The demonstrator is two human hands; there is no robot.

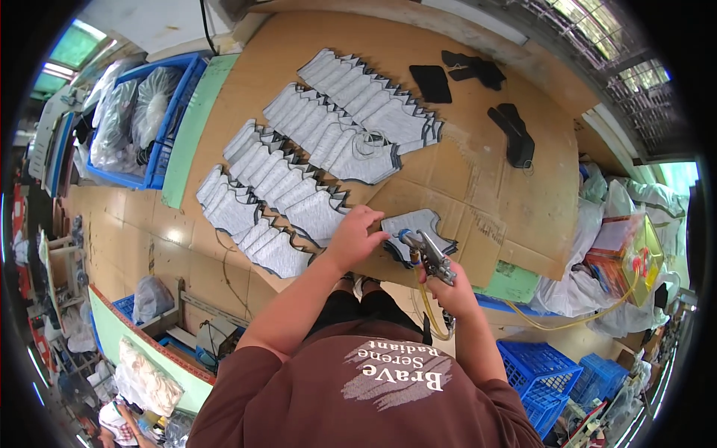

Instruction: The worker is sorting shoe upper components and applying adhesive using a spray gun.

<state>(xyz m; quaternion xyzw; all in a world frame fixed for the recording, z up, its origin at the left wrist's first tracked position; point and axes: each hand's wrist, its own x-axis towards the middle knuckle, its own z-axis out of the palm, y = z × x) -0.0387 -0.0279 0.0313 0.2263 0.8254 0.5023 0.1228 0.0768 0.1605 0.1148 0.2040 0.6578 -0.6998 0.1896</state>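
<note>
Sitting inside the right grip (453,293) — silver spray gun (434,259).

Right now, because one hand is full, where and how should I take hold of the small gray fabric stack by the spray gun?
Probably pinch the small gray fabric stack at its left edge, thumb above, coming from the left with the left hand. It lies flat, its left edge nearest that hand, while the spray gun in the right hand crowds its near side.
</note>
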